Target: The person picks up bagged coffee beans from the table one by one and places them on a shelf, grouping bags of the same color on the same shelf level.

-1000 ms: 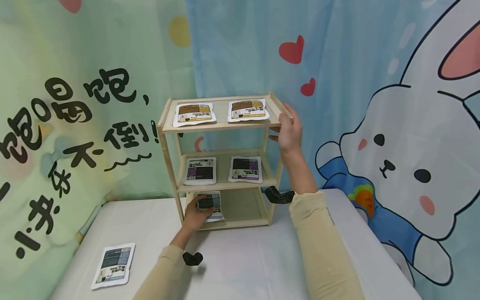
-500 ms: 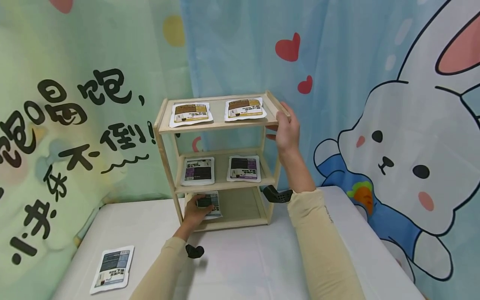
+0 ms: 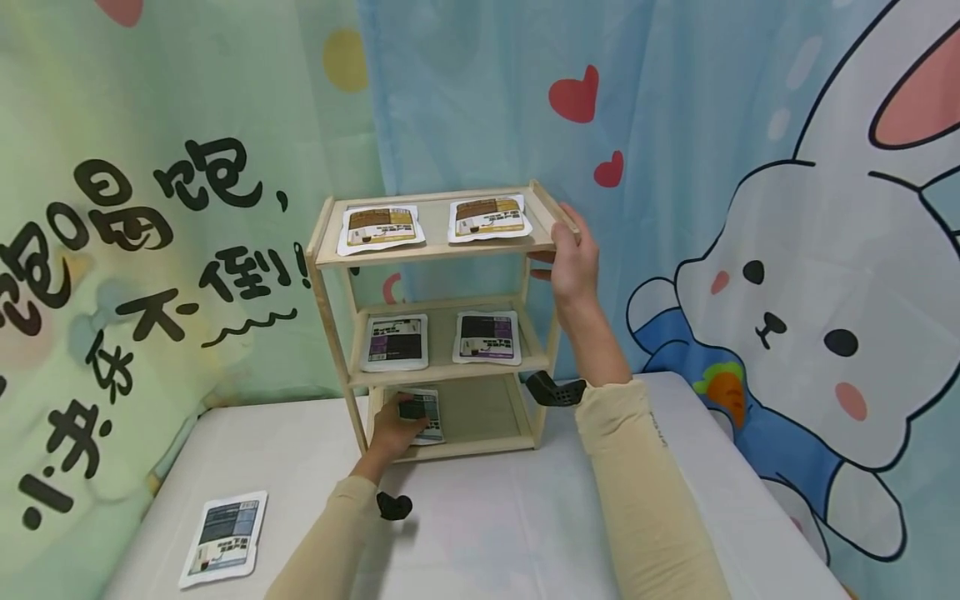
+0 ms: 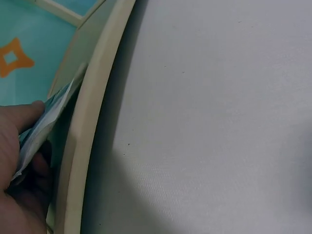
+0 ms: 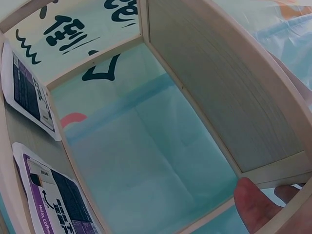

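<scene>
A three-tier wooden shelf rack (image 3: 480, 408) stands on the table. At the left of its bottom tier my left hand (image 3: 392, 432) pinches a white-edged flat pouch (image 3: 432, 415) with a dark and blue label. The left wrist view shows the thumb on one face of this pouch (image 4: 48, 117) and fingers behind it; its far edge is near the rack's front rail. My right hand (image 3: 577, 271) grips the right end of the top tier, and in the right wrist view its fingertips (image 5: 251, 200) show at the frame.
Two brown-labelled pouches (image 3: 381, 228) lie on the top tier. Two purple-and-black pouches (image 3: 487, 337) rest on the middle tier. Another blue-labelled pouch (image 3: 225, 537) lies on the white table (image 3: 495, 533) at front left. Printed curtains hang behind.
The head view has shifted slightly. My left hand and its pouch have moved slightly down at the bottom tier. My right hand keeps its grip on the rack.
</scene>
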### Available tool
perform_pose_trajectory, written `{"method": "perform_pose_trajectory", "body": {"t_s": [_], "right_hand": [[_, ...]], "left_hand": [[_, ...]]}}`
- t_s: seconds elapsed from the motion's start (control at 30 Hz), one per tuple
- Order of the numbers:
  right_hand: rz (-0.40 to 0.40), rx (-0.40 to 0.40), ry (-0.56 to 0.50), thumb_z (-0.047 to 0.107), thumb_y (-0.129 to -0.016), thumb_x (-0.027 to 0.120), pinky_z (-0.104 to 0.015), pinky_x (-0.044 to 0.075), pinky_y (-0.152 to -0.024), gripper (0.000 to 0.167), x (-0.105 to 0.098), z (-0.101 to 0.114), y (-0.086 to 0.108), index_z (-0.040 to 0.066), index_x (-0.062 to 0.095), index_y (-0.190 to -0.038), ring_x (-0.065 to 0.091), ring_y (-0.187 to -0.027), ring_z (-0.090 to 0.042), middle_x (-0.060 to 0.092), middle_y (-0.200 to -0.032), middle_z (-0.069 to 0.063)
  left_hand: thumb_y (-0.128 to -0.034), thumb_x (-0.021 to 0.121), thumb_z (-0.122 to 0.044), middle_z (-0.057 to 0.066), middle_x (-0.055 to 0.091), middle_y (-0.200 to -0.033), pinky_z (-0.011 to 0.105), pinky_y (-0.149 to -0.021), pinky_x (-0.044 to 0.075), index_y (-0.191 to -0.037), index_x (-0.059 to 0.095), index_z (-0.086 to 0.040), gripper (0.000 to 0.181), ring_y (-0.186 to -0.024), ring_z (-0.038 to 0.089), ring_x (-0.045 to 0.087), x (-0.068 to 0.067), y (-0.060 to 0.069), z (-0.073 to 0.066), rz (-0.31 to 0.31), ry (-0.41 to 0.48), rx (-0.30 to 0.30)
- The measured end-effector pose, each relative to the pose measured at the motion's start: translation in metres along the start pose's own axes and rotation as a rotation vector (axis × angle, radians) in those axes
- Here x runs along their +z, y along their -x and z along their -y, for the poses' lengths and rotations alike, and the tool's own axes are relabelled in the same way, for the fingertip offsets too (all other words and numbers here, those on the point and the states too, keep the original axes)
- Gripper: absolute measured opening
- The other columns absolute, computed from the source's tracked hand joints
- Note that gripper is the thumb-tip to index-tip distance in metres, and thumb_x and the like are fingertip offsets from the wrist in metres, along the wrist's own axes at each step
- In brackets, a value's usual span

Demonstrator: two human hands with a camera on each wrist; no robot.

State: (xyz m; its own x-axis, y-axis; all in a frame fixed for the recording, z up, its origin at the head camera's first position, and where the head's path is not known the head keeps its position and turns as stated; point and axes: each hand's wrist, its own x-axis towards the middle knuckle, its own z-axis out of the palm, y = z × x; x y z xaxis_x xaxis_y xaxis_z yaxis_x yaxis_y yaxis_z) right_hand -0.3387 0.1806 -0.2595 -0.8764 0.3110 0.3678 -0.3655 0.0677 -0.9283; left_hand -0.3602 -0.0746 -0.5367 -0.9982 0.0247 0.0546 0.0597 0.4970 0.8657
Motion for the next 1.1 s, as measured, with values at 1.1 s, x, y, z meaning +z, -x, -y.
{"method": "perform_pose_trajectory", "body": {"t_s": [1.1], "right_hand": [[0.000,0.014,-0.048,0.029,-0.100,0.036,-0.030,0.050,-0.065,0.052,-0.001,0.001,0.000,0.016,0.037,-0.150,0.064,-0.080,-0.019,0.056,-0.121,-0.016]], "left_hand": [[-0.0822,0.077,-0.011,0.026,0.055,-0.115,0.052,-0.082,0.047,-0.121,0.062,0.005,0.045,-0.098,0.041,0.056,-0.022,0.048,-0.018,0.043,-0.026,0.324]]}}
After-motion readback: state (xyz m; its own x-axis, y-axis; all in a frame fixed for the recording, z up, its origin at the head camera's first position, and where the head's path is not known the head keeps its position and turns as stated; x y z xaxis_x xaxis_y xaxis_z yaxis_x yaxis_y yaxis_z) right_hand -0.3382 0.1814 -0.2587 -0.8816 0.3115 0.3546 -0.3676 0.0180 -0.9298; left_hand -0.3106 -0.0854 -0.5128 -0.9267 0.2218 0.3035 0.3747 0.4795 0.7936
